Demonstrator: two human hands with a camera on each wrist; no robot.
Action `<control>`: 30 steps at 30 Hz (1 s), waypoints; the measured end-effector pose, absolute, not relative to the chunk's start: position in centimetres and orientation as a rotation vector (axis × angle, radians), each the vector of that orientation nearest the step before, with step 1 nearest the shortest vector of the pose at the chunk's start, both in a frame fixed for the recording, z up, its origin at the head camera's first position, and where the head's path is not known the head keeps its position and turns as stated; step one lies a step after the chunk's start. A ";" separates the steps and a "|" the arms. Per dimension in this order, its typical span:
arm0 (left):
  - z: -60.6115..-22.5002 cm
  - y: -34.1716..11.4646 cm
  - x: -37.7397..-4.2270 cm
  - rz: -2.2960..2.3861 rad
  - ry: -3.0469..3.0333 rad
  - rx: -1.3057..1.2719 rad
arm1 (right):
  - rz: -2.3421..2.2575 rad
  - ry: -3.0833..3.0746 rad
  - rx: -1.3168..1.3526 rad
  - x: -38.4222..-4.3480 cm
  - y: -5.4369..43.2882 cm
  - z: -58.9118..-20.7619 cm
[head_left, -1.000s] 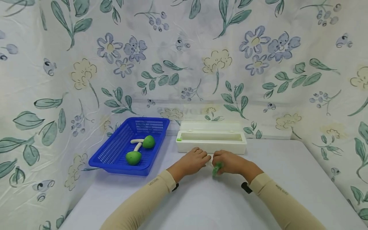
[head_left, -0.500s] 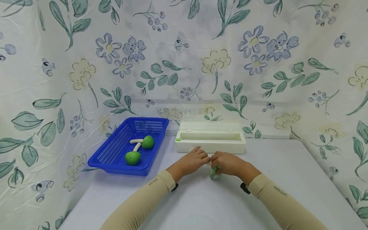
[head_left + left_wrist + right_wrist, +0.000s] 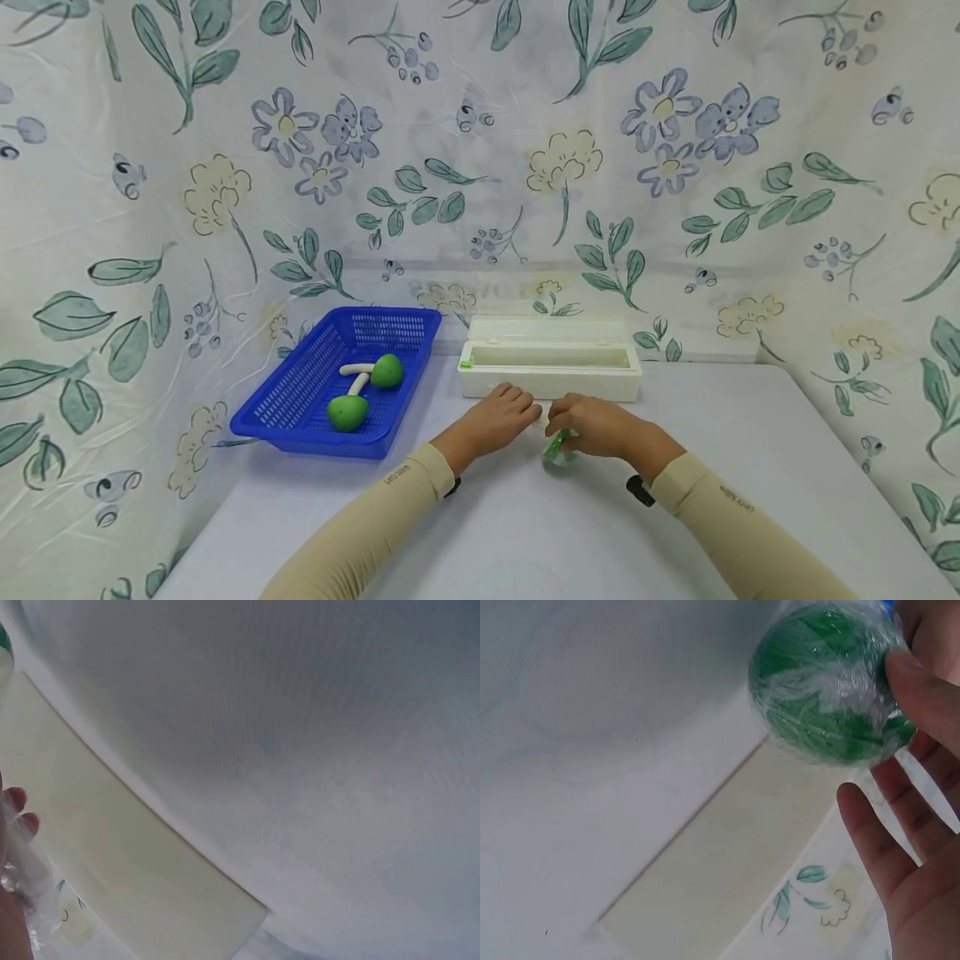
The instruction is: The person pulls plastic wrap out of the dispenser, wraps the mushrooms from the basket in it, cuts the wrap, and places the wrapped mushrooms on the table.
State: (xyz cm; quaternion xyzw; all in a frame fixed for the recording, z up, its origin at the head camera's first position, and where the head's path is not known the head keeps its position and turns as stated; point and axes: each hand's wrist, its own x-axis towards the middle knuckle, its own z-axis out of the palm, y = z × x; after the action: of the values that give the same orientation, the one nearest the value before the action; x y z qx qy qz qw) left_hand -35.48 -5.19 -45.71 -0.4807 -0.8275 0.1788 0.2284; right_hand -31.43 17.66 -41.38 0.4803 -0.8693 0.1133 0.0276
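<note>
A mushroom-shaped piece with a round green cap [image 3: 817,682], wrapped in crinkled cling film, is between my hands just above the white table. My right hand [image 3: 600,425] pinches its wrapped cap between thumb and fingers; in the right wrist view, the other fingers stay loosely extended. My left hand [image 3: 495,421] is palm down beside it, fingers bent toward the right hand. In the left wrist view, its fingertips [image 3: 28,823] grip bunched clear film [image 3: 45,900]. The stem end is hidden by the hands. A white cling film dispenser [image 3: 551,386] stands just behind both hands.
At the left stands a blue perforated basket [image 3: 315,443] holding two similar pieces with green caps [image 3: 347,412] and white stems. The dispenser's lid [image 3: 551,329] is raised at the back. A floral curtain [image 3: 480,167] hangs behind and beside the table [image 3: 525,533].
The wrapped green cap has turned in my right hand and shows slightly further left. My left hand has drawn slightly left, leaving a small gap between the hands.
</note>
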 end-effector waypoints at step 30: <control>-46.2 -5.1 -34.7 0.555 -2.203 -1.285 | 0.349 -2.557 1.508 -31.8 17.6 -42.1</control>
State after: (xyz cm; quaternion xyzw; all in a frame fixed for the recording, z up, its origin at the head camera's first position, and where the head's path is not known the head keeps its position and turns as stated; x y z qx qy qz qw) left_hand -34.72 -5.13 -46.19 -0.4751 -0.8144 0.2051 0.2625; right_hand -31.75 17.55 -42.11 0.5030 -0.8530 0.1164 0.0763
